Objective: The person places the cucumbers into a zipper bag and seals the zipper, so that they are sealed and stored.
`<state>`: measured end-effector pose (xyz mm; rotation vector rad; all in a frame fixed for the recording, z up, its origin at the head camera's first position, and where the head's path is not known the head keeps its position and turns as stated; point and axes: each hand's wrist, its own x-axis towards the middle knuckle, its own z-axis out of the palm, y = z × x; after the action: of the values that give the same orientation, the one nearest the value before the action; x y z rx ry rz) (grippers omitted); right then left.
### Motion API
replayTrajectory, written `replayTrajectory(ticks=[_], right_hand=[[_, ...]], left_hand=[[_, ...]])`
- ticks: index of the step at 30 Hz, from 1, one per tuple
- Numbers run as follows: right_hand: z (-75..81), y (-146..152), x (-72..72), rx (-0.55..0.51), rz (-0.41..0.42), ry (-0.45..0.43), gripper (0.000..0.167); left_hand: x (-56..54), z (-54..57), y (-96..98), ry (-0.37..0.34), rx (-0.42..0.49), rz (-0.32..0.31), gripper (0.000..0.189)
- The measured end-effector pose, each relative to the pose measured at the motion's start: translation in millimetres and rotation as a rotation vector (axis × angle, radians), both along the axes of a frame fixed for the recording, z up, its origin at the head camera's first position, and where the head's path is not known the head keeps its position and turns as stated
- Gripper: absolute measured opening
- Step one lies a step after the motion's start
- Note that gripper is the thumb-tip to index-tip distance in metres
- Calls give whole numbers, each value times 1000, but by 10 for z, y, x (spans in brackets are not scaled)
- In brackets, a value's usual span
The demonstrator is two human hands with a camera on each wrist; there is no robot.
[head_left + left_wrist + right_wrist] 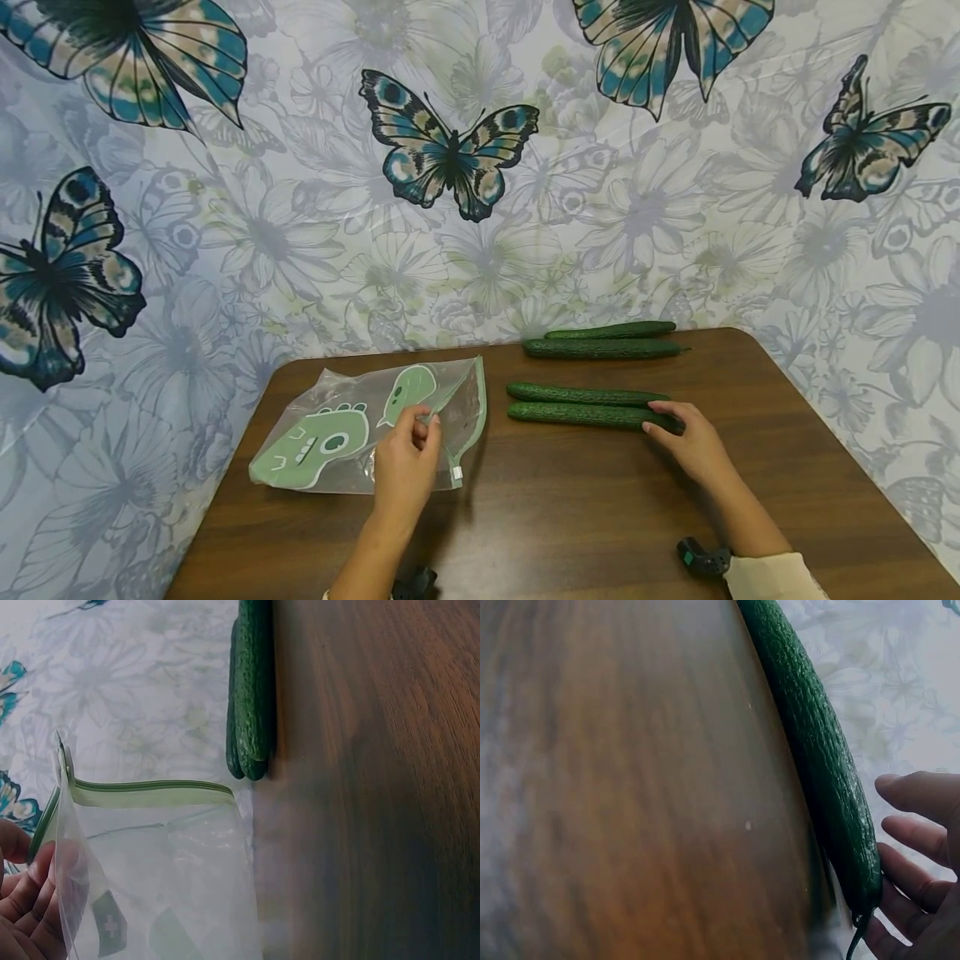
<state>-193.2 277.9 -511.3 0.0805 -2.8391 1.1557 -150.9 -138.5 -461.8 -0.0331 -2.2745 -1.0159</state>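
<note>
My left hand (406, 457) is at the open end of a clear zip bag (442, 392) with green dinosaur prints. In the left wrist view, its thumb and fingers (34, 900) pinch the bag's green zip edge, and the bag's mouth gapes a little. My right hand (693, 442) is at the right end of the front cucumber (581, 414), fingers spread about that end. In the right wrist view, fingertips touch or nearly touch the cucumber (821, 761) near its stem. A second cucumber (577, 393) lies just behind it.
Farther back, two more cucumbers (600, 348) lie side by side near the brown table's (555, 517) rear edge. A cloth backdrop (300, 275) with butterflies and flowers stands behind the table. Black wrist devices (702, 557) are on both arms.
</note>
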Motion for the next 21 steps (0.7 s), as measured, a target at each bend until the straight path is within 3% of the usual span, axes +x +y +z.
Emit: replayTrajectory(ticks=[9,21], right_hand=[[-107,32,6,71,60,-109,58],[-257,48,11,53,124,34,49]], left_hand=[[6,9,2,-9,1,-2,13],[7,5,13,-3,1,-8,11]])
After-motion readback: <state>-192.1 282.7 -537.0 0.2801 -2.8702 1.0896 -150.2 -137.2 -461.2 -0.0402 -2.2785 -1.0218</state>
